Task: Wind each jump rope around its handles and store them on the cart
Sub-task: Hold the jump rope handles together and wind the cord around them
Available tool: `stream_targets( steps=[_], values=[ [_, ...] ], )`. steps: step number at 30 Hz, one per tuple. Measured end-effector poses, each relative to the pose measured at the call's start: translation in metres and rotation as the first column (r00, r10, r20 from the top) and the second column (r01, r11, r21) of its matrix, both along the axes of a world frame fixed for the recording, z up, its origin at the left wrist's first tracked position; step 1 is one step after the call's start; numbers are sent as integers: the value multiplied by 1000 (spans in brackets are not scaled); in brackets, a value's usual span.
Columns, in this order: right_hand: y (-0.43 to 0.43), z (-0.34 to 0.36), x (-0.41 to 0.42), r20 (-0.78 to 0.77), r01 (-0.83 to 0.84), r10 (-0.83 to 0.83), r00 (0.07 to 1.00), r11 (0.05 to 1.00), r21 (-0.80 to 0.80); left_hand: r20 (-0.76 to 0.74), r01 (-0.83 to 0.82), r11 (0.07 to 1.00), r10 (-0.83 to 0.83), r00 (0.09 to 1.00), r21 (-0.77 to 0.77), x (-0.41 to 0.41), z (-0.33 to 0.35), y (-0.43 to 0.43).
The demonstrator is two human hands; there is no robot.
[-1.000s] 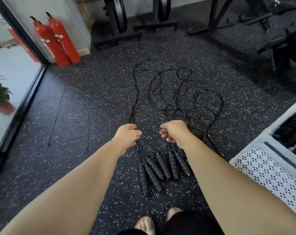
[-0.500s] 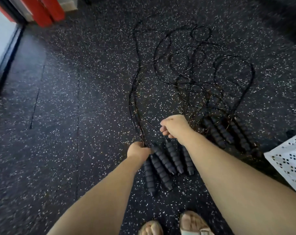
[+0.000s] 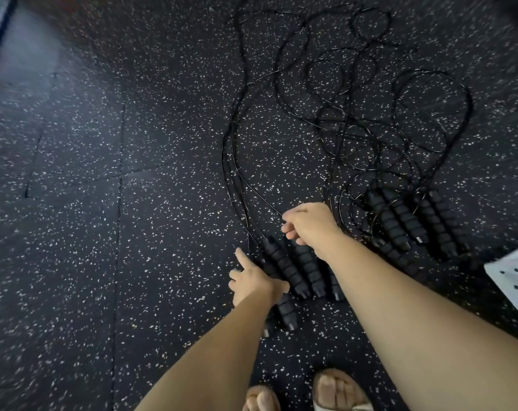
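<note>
Several black jump ropes lie on the speckled floor, their thin cords (image 3: pixel 355 114) looped and tangled ahead of me. One group of ribbed foam handles (image 3: pixel 308 268) lies side by side under my hands, and a second group (image 3: pixel 400 221) lies to the right. My right hand (image 3: pixel 311 226) is curled and pinches a thin cord that runs up and to the left. My left hand (image 3: pixel 252 280) rests on the leftmost handles, with its index finger straight and pointing at the floor beside the cords. My forearms hide parts of the near handles.
A corner of the white perforated cart (image 3: pixel 512 280) shows at the right edge. My two sandalled feet (image 3: pixel 337 390) stand just behind the near handles. Dark speckled rubber floor tiles stretch to the left, with seams between them.
The view has dropped closer to the floor. My left hand moved down from the cords onto the leftmost handles and its index finger straightened. My right hand still pinches a cord.
</note>
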State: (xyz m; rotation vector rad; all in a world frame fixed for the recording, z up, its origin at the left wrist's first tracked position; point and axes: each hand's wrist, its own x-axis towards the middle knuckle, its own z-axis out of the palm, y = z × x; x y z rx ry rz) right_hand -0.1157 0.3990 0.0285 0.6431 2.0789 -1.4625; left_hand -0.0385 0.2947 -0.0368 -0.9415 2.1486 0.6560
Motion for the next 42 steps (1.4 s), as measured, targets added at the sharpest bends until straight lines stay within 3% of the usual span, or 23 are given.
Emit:
stream_targets(
  steps=[7,13,17,22,30,35,39,42],
  values=[
    [0,2,5,7,-2,2,1000,1000,-3,-37,198,967,-206,978,-158,1,1,-15],
    [2,2,7,12,2,-2,1000,1000,-4,-114,298,939,-319,941,-170,7,0,-31],
    [-3,-1,7,24,3,-2,1000,1000,-13,-54,393,897,-411,910,-203,11,-4,-28],
    [-6,-4,8,36,-16,16,999,1000,0,-57,297,925,-318,946,-236,11,-10,-32],
    [-11,10,3,19,-47,47,999,999,7,1,296,918,-307,952,-262,4,13,-57],
    [-11,54,-7,-18,-65,66,998,997,47,28,289,889,-299,954,-355,9,64,-92],
    [-17,106,-11,11,-224,224,975,971,85,-11,263,864,-296,955,-430,12,118,-115],
    [-25,140,2,-112,-224,237,965,967,119,-60,235,858,-294,954,-457,14,163,-124]
  ],
)
